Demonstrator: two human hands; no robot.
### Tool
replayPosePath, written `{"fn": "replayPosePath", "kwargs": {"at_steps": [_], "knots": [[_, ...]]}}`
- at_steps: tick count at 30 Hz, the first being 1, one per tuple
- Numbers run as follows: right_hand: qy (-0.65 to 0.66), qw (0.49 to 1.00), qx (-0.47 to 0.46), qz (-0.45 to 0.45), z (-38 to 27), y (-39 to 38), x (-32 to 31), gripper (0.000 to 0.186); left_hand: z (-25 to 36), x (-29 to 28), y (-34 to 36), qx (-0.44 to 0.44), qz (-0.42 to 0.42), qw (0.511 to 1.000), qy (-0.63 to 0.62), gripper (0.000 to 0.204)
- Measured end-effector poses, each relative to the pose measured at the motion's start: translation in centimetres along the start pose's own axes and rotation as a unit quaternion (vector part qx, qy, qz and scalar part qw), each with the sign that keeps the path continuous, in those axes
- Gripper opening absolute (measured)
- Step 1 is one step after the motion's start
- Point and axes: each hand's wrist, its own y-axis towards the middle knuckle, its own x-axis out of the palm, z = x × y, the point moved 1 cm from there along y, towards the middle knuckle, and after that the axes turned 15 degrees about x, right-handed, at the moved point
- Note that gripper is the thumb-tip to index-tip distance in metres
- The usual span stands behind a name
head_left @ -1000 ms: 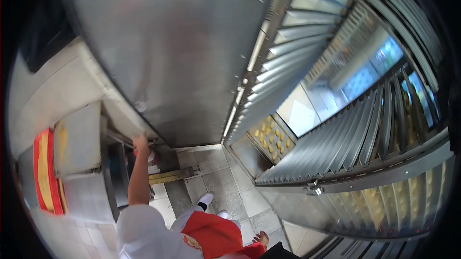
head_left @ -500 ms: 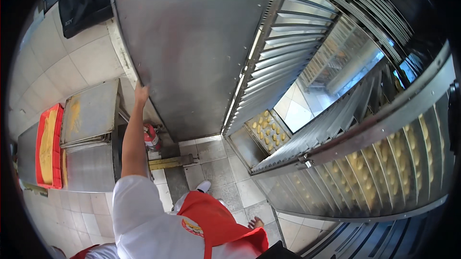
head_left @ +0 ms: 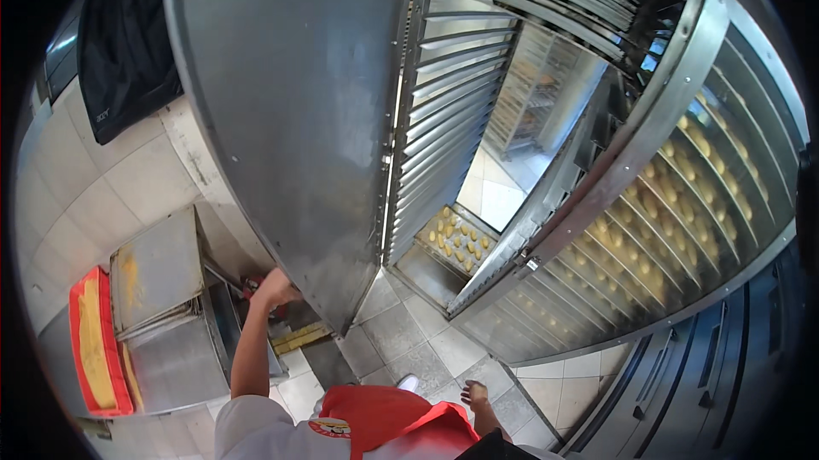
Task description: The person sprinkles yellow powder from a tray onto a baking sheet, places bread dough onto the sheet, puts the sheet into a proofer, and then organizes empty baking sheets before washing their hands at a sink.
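Note:
My left arm reaches forward, and my left hand (head_left: pixel 275 289) is at the left edge of a tall grey metal panel (head_left: pixel 281 93), its fingers closed at that edge and partly hidden. The panel stands beside a cabinet lined with slanted tray rails (head_left: pixel 452 110). Low inside, a tray (head_left: pixel 456 238) carries several pale yellow dough pieces. My right hand (head_left: pixel 474 394) hangs near my red apron (head_left: pixel 392 417), holding nothing, with its fingers loosely apart. To the right, more dough pieces on trays show through a clear, metal-framed panel (head_left: pixel 648 230).
At left, a red crate (head_left: pixel 92 358) with yellow contents lies beside stacked metal trays (head_left: pixel 158 268) on a steel table (head_left: pixel 175 366). A black bag (head_left: pixel 128 50) is by the tiled wall. A yellow bar (head_left: pixel 300 338) lies low near the panel. Dark drawer-like fronts (head_left: pixel 708 358) stand at lower right.
The metal panel has come closer to me, with my left hand at its edge and my left arm drawn nearer. My right hand has moved slightly rightward. The view has shifted.

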Motion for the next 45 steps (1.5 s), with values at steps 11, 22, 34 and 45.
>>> {"fn": "replayPosePath", "kwargs": {"at_steps": [11,22,34,45], "knots": [[0.075,0.997,-0.014,-0.007,5.6,-3.3,4.9,0.039,8.0,12.4,8.0,-0.092,-0.351,0.920,-0.149,0.033],[0.413,0.900,0.120,0.073,24.9,0.4,-4.6,0.032,12.3,27.2,20.5,-0.273,-0.325,0.390,-0.817,0.039],[0.441,0.885,0.108,0.103,19.0,-0.5,-10.7,0.039,13.5,39.1,36.2,-0.403,-0.208,0.470,-0.757,0.017],[0.227,0.967,0.047,0.104,5.7,0.0,-16.9,0.038,12.7,40.9,36.1,-0.401,-0.204,0.524,-0.723,0.011]]}}
